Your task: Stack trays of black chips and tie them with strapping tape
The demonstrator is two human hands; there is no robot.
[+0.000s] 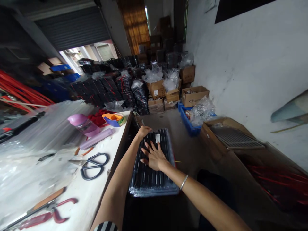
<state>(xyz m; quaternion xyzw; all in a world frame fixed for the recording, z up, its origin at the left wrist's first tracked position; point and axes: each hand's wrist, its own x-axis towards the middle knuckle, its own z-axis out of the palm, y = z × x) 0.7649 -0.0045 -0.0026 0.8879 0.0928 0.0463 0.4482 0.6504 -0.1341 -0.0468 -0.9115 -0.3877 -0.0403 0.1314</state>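
Note:
A stack of black ribbed trays in clear plastic [150,179] lies below me, beside the table edge. My right hand [155,157] rests flat on its top, fingers spread, with a silver bangle at the wrist. At the far left corner of the stack, my left hand [144,131] is closed, its fingertips pressed together; whatever it may pinch is too small to name. A small white label [158,138] sits on the stack just beyond my right fingertips.
On the white table [92,189] at left lie scissors [95,166], red-handled pliers [56,211], a pink bottle [84,125], tape [115,119] and plastic sheets. Boxes, a blue crate [190,123] and tied black stacks stand ahead; an open carton [209,138] is at right.

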